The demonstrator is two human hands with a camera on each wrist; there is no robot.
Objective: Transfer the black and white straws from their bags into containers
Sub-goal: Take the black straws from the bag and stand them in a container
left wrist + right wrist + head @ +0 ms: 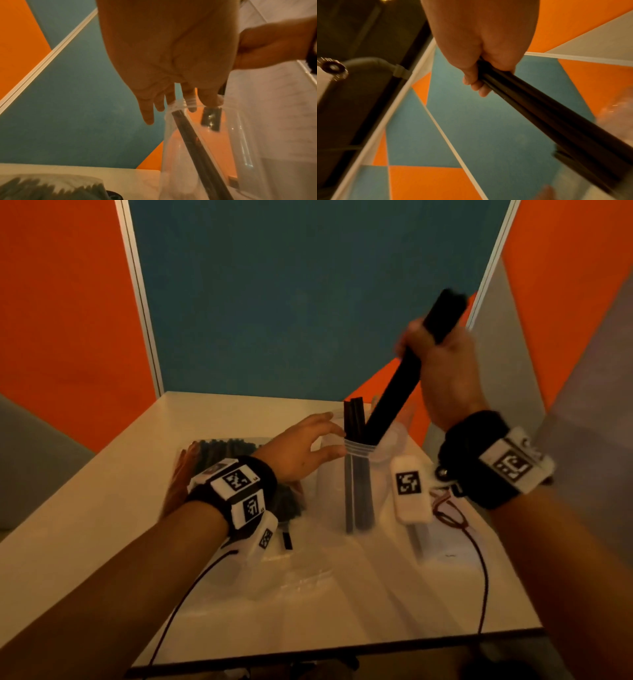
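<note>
head view: right hand point(442, 371) raised above the white table point(102, 491), fingers curled round a bundle of black straws point(394, 402); the bundle slants down, its lower end inside the mouth of a clear zip bag point(358, 448) that stands upright near the table's far edge. a few more black straws point(354, 419) stand in the bag. left hand point(301, 446) at the bag's mouth, fingers spread and relaxed, tips just beside the zip edge. clear container of dark straws point(226, 446) lies behind the left wrist.

left wrist view: fingers point(147, 112) extended and apart, some touching the bag rim point(181, 104); a black straw point(197, 146) slants inside.

right wrist view: fingers point(476, 85) wrapped round the black bundle point(547, 115).
</note>
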